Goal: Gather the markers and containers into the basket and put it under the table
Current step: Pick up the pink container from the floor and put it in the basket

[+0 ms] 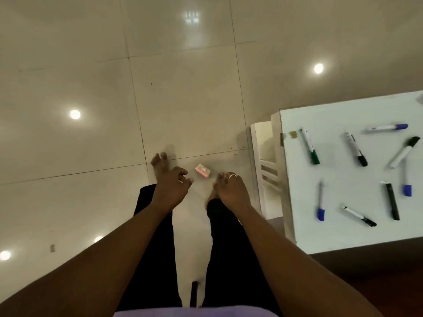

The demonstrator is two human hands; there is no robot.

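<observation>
Several markers lie scattered on the white table (338, 234) at the right: a green-capped one (310, 147), a black-capped one (356, 149), a blue-capped one (321, 201) and others. My left hand (170, 187) and my right hand (230, 187) hang out in front of me over the floor, fingers loosely curled, holding nothing. Between them on the tiles lies a small pink and white box (203, 170). No basket shows in this view.
Glossy beige floor tiles fill most of the view, with ceiling lights mirrored in them. A white slatted shelf (266, 170) shows beside the table's left edge. My bare feet and black trousers are below my hands. A dark brown surface sits at the lower right.
</observation>
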